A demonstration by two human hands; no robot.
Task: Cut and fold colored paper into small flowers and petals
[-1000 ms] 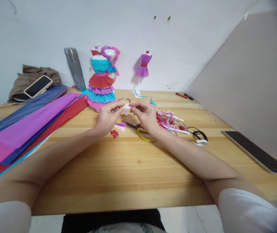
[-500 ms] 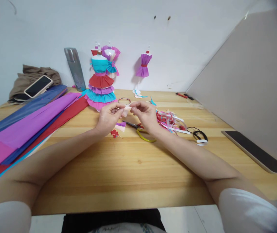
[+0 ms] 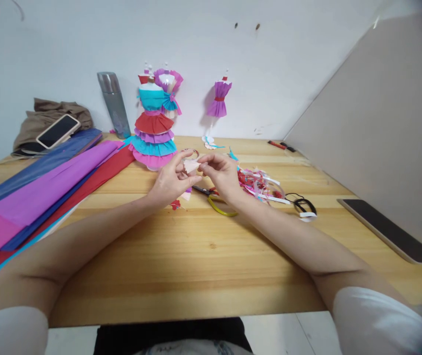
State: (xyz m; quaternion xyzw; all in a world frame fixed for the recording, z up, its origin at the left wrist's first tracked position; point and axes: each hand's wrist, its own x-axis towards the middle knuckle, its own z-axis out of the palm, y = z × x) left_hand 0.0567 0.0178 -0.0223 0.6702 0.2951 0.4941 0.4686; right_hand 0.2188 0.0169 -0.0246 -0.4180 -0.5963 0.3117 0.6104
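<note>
Between thumb and fingers, my right hand (image 3: 220, 175) pinches a small pale pink piece of pleated crepe paper (image 3: 192, 166) by its gathered end. The fanned end points left, into the curve of my left hand (image 3: 172, 180). That hand's thumb stretches out below the paper, apart from the fingers, which curl behind and above it; whether they touch it I cannot tell. Below my hands lie scissors (image 3: 222, 207) with yellow and red handles, partly covered by my right hand. A red flower-shaped paper cutout (image 3: 175, 204) rests to their left.
Several small dress forms in crepe paper stand at the back, including a tiered dress (image 3: 154, 123) and a purple dress (image 3: 219, 101). Paper scraps (image 3: 259, 185) lie right of my hands, near a black cord (image 3: 304, 206). Folded crepe paper (image 3: 55, 172), a bottle (image 3: 114, 106) and a phone (image 3: 58, 131) are leftward.
My left thumb has dropped away from the paper and its fingers have spread. The pleated paper now shows fanned out, while my right hand keeps its pinch in nearly the same place.
</note>
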